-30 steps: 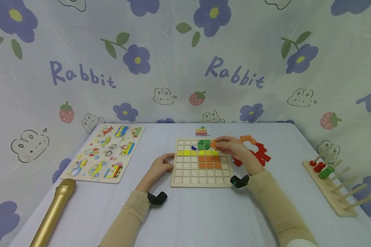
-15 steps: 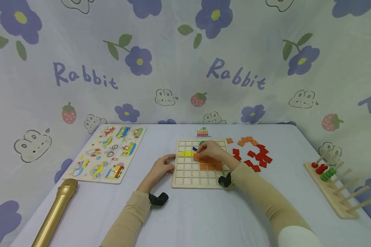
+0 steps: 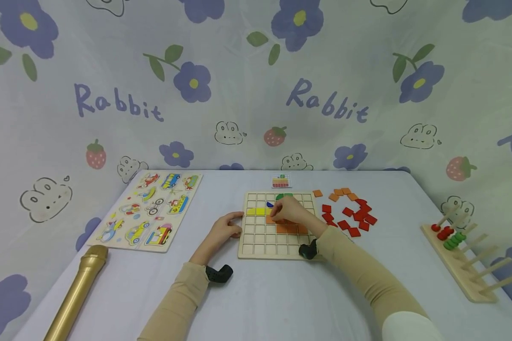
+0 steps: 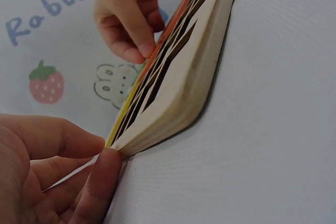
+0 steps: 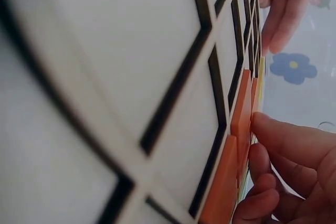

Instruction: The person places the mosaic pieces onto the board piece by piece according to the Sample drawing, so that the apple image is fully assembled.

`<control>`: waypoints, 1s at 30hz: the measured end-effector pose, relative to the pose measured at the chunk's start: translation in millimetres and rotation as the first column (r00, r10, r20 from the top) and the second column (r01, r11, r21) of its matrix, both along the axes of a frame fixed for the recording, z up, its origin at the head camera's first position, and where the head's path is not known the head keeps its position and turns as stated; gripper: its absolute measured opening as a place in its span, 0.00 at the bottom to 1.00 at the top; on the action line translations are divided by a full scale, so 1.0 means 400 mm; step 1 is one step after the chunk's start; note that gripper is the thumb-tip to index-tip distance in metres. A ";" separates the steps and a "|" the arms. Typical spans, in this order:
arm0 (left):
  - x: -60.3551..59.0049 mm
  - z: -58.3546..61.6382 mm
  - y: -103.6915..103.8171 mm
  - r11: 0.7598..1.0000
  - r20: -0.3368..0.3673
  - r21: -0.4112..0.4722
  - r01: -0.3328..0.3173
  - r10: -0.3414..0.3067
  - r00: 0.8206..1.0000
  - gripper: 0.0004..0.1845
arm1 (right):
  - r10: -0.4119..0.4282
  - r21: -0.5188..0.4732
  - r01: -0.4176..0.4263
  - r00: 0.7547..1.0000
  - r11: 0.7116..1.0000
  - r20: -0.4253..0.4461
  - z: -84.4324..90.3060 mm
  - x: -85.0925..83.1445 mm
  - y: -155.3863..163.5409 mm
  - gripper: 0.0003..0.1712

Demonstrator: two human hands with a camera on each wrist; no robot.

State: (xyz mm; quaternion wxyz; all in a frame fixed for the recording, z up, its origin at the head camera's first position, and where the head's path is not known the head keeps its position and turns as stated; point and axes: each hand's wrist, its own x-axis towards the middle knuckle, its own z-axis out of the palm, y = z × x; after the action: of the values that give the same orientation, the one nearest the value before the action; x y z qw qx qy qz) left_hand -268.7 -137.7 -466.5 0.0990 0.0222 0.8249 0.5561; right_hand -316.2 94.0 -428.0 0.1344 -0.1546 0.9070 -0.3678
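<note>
A wooden grid board (image 3: pixel 259 248) lies in the middle of the table, with yellow, orange, green and blue pieces set in its cells. In the head view my right hand (image 3: pixel 289 210) bends over the board, fingertips at an orange square tile (image 3: pixel 269 220) in the left cell of the upper orange row. The right wrist view shows a fingertip (image 5: pixel 260 124) right against the orange tiles. My left hand (image 3: pixel 226 228) rests at the board's left edge; its forefinger (image 4: pixel 79 142) and thumb touch the rim near a corner. Part of the yellow row is hidden under my right hand.
Loose red tiles (image 3: pixel 354 232) and several orange tiles (image 3: pixel 345 191) lie right of the board. A small pattern card (image 3: pixel 281 180) sits behind it. Left are a vehicle puzzle board (image 3: pixel 153 227) and a gold microphone (image 3: pixel 78 289); a wooden bead-peg stand (image 3: pixel 465 274) stands far right.
My right hand has moved left across the board with an orange tile and lowered it to a cell beside the other orange ones. My left hand has stayed at the edge.
</note>
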 end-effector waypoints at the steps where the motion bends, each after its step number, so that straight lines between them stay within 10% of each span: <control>1: 0.000 0.000 0.000 1.000 -0.001 -0.001 -0.001 0.001 1.000 0.29 | 0.005 0.003 -0.005 1.000 1.000 -0.003 0.000 -0.001 0.001 0.02; 14: -0.002 -0.004 -0.001 1.000 -0.006 0.001 0.001 -0.001 1.000 0.29 | -0.196 -0.241 0.236 0.964 0.942 0.179 0.041 -0.044 0.166 0.19; 23: 0.005 0.006 -0.004 1.000 -0.010 -0.009 0.000 0.000 1.000 0.29 | -0.425 -0.306 0.489 0.869 0.817 0.255 0.031 -0.064 0.395 0.27; 30: 0.004 0.006 -0.001 1.000 -0.004 -0.006 0.003 -0.003 1.000 0.30 | -0.616 -0.302 0.676 0.737 0.672 0.279 0.003 -0.045 0.501 0.28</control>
State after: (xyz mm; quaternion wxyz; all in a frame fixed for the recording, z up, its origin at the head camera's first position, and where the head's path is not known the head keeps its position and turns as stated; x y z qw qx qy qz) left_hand -267.0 -138.1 -463.9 0.0982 0.0243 0.8268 0.5533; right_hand -334.3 294.3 -426.8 0.0317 0.1828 0.7989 -0.5721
